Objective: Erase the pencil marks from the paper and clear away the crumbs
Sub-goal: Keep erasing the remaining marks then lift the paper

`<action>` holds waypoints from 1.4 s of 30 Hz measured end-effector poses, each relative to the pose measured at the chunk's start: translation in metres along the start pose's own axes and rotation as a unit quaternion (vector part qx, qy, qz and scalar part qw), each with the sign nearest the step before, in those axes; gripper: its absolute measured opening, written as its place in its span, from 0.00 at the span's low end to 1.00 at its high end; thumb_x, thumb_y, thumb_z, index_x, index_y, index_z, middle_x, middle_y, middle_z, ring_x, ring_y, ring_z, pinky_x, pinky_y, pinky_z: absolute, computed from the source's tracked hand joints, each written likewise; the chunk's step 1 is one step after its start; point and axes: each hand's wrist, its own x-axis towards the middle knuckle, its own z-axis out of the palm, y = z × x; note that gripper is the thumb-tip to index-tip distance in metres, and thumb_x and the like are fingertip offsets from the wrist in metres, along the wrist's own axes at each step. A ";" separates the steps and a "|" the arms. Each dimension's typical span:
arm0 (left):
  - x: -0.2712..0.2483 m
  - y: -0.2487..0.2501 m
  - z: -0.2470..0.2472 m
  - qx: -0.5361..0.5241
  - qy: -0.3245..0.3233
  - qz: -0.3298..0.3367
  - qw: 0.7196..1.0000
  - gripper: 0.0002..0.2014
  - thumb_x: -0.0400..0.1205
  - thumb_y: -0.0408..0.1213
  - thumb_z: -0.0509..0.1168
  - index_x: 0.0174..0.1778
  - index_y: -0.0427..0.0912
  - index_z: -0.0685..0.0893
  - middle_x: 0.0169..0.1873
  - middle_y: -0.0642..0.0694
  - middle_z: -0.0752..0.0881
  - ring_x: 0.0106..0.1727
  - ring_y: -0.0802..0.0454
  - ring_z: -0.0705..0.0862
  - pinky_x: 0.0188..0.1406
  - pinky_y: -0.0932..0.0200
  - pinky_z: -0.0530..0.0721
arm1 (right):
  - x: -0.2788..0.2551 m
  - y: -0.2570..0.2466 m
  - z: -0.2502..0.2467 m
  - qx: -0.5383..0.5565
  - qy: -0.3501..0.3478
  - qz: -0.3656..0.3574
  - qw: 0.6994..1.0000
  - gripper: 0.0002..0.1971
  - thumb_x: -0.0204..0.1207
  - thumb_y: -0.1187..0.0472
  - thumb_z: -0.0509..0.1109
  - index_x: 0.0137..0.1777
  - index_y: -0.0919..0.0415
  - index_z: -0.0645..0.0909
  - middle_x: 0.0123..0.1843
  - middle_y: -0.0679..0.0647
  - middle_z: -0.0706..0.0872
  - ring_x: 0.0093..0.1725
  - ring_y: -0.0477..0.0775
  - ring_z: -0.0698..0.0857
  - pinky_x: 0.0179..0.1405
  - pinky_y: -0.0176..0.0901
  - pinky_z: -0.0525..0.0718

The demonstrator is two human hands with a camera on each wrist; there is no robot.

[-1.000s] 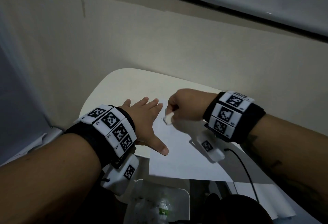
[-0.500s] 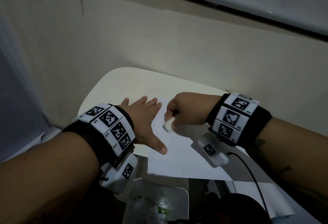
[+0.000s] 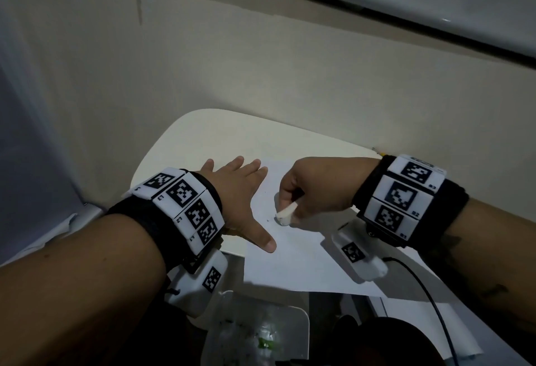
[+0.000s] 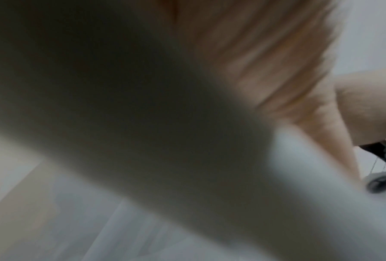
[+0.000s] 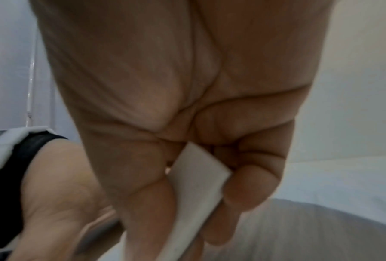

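A white sheet of paper lies on a small white table. My left hand lies flat on the paper's left edge with its fingers straight and the thumb spread. My right hand pinches a white eraser, whose lower end touches the paper. A few small crumbs lie just left of the eraser. In the right wrist view the eraser sits between thumb and curled fingers. The left wrist view is blurred and shows only my left palm from below.
The table stands against a beige wall. Below its near edge sits a white bin with scraps inside. A black cable runs from the right wrist camera. More paper lies at the lower right.
My right hand has drawn the eraser down the paper toward me. The left hand has stayed flat on the sheet.
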 end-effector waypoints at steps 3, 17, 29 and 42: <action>0.000 0.000 -0.001 0.003 -0.002 0.001 1.000 0.71 0.56 0.84 0.62 0.85 0.53 0.32 0.84 0.57 0.32 0.85 0.51 0.31 0.82 0.32 0.37 | 0.014 0.004 -0.005 0.001 0.047 0.018 0.999 0.09 0.70 0.44 0.79 0.43 0.47 0.88 0.39 0.41 0.90 0.44 0.44 0.88 0.50 0.46 0.88; 0.002 0.009 -0.001 -0.006 0.010 -0.008 1.000 0.63 0.59 0.84 0.61 0.84 0.62 0.36 0.85 0.55 0.35 0.85 0.47 0.33 0.79 0.28 0.38 | 0.020 0.025 0.001 0.045 0.138 0.022 0.989 0.10 0.76 0.47 0.76 0.46 0.52 0.85 0.41 0.44 0.88 0.41 0.44 0.84 0.41 0.40 0.82; 0.007 0.018 -0.002 -0.012 0.029 0.015 0.999 0.66 0.64 0.79 0.64 0.86 0.47 0.37 0.86 0.53 0.37 0.86 0.53 0.36 0.84 0.37 0.39 | 0.036 0.016 -0.013 0.008 0.173 0.039 0.984 0.10 0.76 0.49 0.75 0.49 0.55 0.86 0.46 0.46 0.88 0.47 0.49 0.85 0.44 0.39 0.81; 0.005 0.019 -0.005 -0.013 0.020 0.015 1.000 0.65 0.64 0.79 0.64 0.86 0.47 0.38 0.86 0.53 0.37 0.86 0.53 0.36 0.84 0.37 0.39 | 0.043 0.021 -0.015 0.011 0.172 0.060 0.983 0.10 0.76 0.47 0.76 0.44 0.53 0.84 0.45 0.47 0.88 0.48 0.49 0.86 0.45 0.41 0.82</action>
